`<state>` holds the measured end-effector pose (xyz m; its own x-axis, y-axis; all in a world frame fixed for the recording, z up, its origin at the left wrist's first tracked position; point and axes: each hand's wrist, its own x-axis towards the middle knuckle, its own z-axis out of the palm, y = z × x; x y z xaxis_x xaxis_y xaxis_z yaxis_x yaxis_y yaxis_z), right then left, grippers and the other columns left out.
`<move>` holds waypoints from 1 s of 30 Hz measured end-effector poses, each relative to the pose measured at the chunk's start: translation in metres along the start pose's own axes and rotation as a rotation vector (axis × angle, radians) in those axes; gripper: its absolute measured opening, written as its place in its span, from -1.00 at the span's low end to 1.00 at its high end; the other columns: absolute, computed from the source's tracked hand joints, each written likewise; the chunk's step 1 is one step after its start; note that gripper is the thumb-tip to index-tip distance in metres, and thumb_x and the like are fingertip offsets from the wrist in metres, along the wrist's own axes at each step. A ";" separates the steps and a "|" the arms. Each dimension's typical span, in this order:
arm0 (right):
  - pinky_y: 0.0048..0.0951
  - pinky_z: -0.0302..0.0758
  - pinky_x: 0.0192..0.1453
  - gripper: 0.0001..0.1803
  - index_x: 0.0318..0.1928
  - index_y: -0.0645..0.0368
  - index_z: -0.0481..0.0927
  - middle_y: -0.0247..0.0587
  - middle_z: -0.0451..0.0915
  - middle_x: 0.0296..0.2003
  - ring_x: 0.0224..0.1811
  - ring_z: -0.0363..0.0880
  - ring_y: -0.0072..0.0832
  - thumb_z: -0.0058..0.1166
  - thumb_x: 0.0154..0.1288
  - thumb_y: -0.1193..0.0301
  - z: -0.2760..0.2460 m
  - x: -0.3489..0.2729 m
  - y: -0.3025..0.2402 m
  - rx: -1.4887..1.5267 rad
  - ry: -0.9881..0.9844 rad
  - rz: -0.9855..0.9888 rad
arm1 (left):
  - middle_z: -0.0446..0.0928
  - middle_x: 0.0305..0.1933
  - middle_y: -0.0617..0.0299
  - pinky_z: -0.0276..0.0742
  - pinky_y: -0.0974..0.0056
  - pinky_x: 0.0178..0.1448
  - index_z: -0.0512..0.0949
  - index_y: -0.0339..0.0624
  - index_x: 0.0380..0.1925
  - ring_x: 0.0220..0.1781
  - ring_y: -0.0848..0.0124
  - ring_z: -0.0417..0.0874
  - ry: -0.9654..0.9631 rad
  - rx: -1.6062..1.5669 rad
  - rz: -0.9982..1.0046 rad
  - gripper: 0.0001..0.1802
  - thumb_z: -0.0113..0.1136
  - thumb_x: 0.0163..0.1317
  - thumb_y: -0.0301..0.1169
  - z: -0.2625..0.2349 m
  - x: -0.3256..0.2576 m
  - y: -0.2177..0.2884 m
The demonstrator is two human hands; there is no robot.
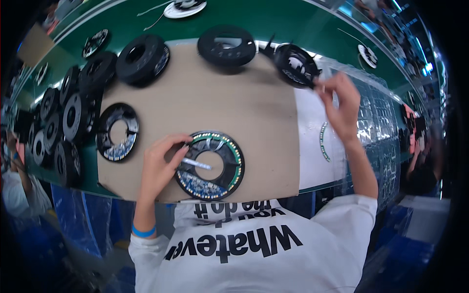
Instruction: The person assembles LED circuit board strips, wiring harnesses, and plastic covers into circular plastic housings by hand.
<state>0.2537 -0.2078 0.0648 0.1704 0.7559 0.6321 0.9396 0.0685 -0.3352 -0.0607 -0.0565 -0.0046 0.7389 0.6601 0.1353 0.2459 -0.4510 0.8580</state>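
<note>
A black ring-shaped housing (237,184) lies on the brown cardboard in front of me, with a green curved LED strip (239,163) around its edge and a blue circuit board (198,185) in its lower part. My left hand (161,163) pinches its upper left rim between thumb and fingers. A slim silvery-white strip (197,164) reaches from beside that hand toward the ring's central hole; whether the hand holds it is unclear. Farther off at the right, my right hand (342,105) is pinched at the edge of a round black open part (295,63) with pale contents. Whatever its fingertips hold is too small to tell.
Another ring housing with a board (117,132) lies left on the cardboard (264,127). Several black rings (227,46) line the back and crowd the left. A loose curved LED strip (324,141) rests on white sheet at right, beside clear plastic trays (378,132).
</note>
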 end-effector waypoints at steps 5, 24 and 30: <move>-0.41 0.27 -0.59 -0.87 -0.54 0.26 0.52 -0.26 0.42 -0.60 -0.62 0.37 -0.40 0.23 -0.12 0.57 0.031 -0.054 -0.034 -0.068 -0.205 -0.295 | 0.60 -0.24 0.11 0.51 0.35 -0.13 0.58 -0.27 -0.26 -0.24 0.34 0.61 -0.003 -0.056 -0.006 -0.80 0.18 0.05 -0.61 0.001 0.008 -0.001; -0.23 0.34 0.10 -0.72 -0.22 0.12 0.58 -0.19 0.38 0.00 0.04 0.26 -0.10 0.07 -0.04 0.48 0.115 0.021 -0.116 0.280 -0.768 -0.623 | 0.59 -0.39 0.06 0.49 0.30 -0.32 0.55 -0.31 -0.27 -0.38 0.36 0.62 -0.305 -0.066 0.164 -0.70 0.20 -0.12 -0.65 -0.014 0.042 -0.020; -0.23 0.35 0.10 -0.77 -0.26 0.13 0.58 -0.19 0.39 -0.01 0.00 0.26 -0.10 0.08 -0.02 0.46 0.123 0.016 -0.107 0.274 -0.719 -0.652 | 0.57 -0.41 0.01 0.47 0.29 -0.33 0.54 -0.34 -0.31 -0.38 0.29 0.62 -0.377 -0.019 0.210 -0.71 0.21 -0.15 -0.64 -0.018 0.047 -0.021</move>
<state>0.1193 -0.1228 0.0245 -0.6566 0.7249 0.2082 0.6697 0.6874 -0.2812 -0.0425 -0.0049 -0.0068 0.9502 0.2875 0.1204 0.0566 -0.5389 0.8404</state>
